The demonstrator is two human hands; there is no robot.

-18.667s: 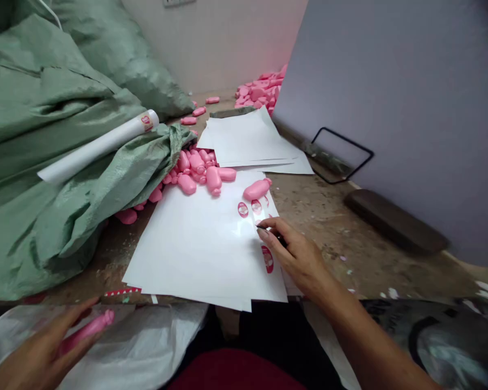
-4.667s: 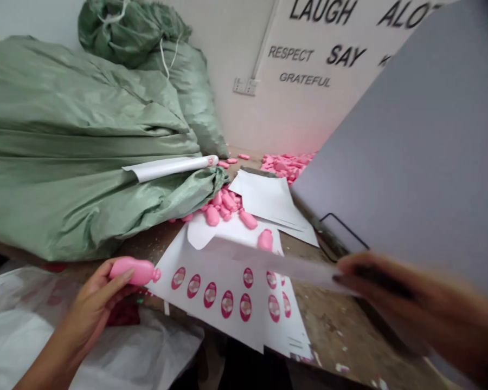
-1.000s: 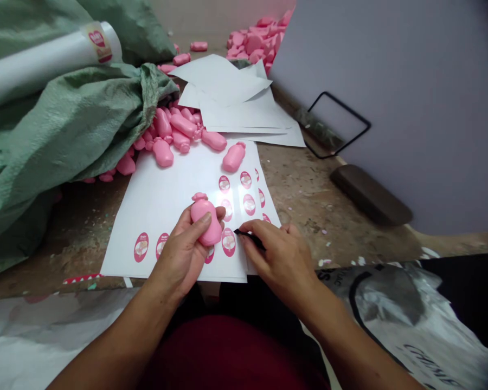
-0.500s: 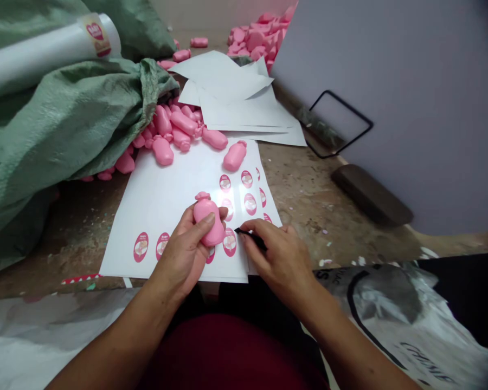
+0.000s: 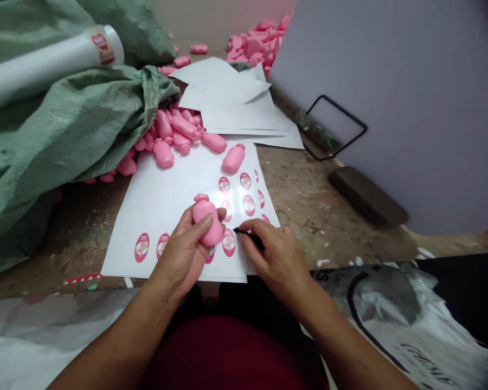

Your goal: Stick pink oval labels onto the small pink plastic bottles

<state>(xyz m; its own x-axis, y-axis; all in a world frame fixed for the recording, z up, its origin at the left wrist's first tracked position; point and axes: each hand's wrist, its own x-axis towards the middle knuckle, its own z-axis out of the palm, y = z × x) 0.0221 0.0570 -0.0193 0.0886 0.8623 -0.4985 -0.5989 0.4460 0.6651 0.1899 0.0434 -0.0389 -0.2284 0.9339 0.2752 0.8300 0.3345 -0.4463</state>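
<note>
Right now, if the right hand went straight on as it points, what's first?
Likely the oval sticker just left of the black pointed tool in the right hand, then the pink bottle in the left hand; the tool's height is unclear.

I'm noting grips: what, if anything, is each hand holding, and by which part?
Left hand: a pink bottle-shaped piece, by its body below the neck. Right hand: a thin black tool, just behind its tip; far end hidden.
</note>
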